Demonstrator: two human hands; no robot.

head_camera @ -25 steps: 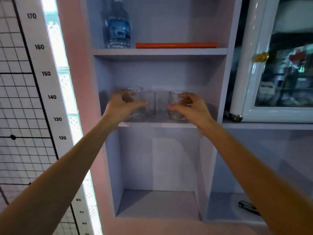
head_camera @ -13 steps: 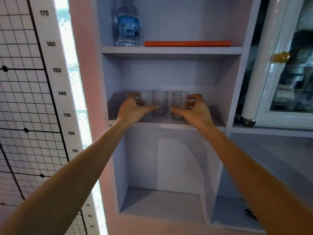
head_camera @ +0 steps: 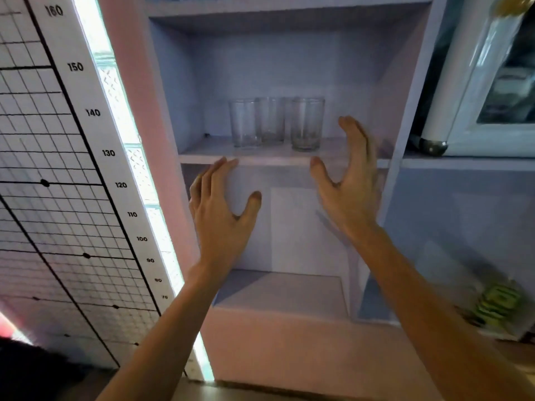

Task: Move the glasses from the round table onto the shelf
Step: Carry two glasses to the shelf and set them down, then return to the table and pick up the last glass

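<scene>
Three glasses (head_camera: 275,123) stand upright, side by side on the lilac shelf (head_camera: 260,157). Left hand (head_camera: 223,209) and right hand (head_camera: 347,180), fingers spread, empty, before it. Height chart (head_camera: 95,117) left; white cabinet door (head_camera: 477,82) right.

Left hand (head_camera: 223,209) and right hand (head_camera: 347,180) — spread wide, empty.

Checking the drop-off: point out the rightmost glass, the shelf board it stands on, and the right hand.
rightmost glass (head_camera: 307,125): head view, middle of its clear wall.
shelf board (head_camera: 269,160): head view, bare front edge.
right hand (head_camera: 351,192): head view, back of the palm.
</scene>
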